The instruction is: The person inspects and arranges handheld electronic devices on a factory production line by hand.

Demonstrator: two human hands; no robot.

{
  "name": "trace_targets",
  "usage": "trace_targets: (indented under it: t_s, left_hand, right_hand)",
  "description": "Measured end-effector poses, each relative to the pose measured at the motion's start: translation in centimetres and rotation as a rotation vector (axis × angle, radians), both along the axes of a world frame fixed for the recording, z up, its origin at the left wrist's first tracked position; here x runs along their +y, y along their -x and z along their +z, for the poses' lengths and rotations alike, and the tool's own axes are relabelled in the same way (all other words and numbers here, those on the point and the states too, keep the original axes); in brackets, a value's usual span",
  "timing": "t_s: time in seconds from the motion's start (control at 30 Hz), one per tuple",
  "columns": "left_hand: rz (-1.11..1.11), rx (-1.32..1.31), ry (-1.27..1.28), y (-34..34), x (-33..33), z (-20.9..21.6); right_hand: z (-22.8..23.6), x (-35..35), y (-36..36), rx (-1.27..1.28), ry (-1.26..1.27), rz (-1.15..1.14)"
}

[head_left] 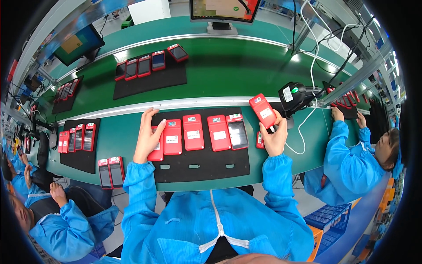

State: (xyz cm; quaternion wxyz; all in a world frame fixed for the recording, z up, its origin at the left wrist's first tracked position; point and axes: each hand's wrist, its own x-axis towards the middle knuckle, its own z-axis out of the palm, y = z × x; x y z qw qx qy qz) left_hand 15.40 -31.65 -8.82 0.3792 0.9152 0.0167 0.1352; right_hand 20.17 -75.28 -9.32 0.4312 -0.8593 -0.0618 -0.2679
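Observation:
My right hand (pixel 274 135) grips a red handheld terminal (pixel 263 110), back side up with a white label, just in front of the black barcode scanner (pixel 293 97), which shows a green light. Under that wrist, a small red piece (pixel 260 140) with labels is partly hidden. My left hand (pixel 148 137) lies over the leftmost red terminal (pixel 156 152) on the black mat (pixel 202 163), fingers stretched and thumb apart, covering part of it. To its right lie red terminals (pixel 172 137) face down, and one terminal (pixel 238 132) shows its dark screen.
Several terminals rest on another black mat (pixel 149 85) across the metal rail (pixel 176 104). Two terminals (pixel 110 172) lie at the left table edge. A white cable (pixel 303 141) loops at right. Co-workers (pixel 351 163) sit on both sides. A monitor (pixel 224 11) stands at the back.

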Motion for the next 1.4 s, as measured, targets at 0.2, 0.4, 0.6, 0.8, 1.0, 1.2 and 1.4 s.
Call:
trace_targets:
  t_s: [0.2,0.4,0.6,0.8,1.0,1.2,1.4]
  left_hand:
    - [0.023,0.099,0.114,0.2,-0.2,0.0]
    - [0.014,0.091,0.109,0.3,-0.2,-0.1]
    - [0.023,0.1,0.117,0.3,-0.2,-0.1]
    - [0.02,0.091,0.085,0.2,-0.2,-0.3]
    - [0.038,0.061,0.01,0.1,-0.1,-0.7]
    - [0.035,0.014,-0.093,0.4,-1.2,1.3]
    - [-0.406,0.01,0.122,1.6,-5.9,4.6]
  right_hand:
    - [0.2,0.1,0.0,0.006,0.013,0.003]
    - [0.3,0.1,0.2,0.017,-0.018,0.0]
    - [0.5,-0.1,0.2,0.0,-0.02,-0.016]
    - [0.3,-0.3,0.2,0.003,-0.076,-0.028]
    - [1.0,-0.1,0.6,0.024,-0.068,0.062]
    - [2.1,2.5,2.1,0.1,-0.077,0.428]
    - [3.4,5.0,2.8,0.104,-0.025,0.682]
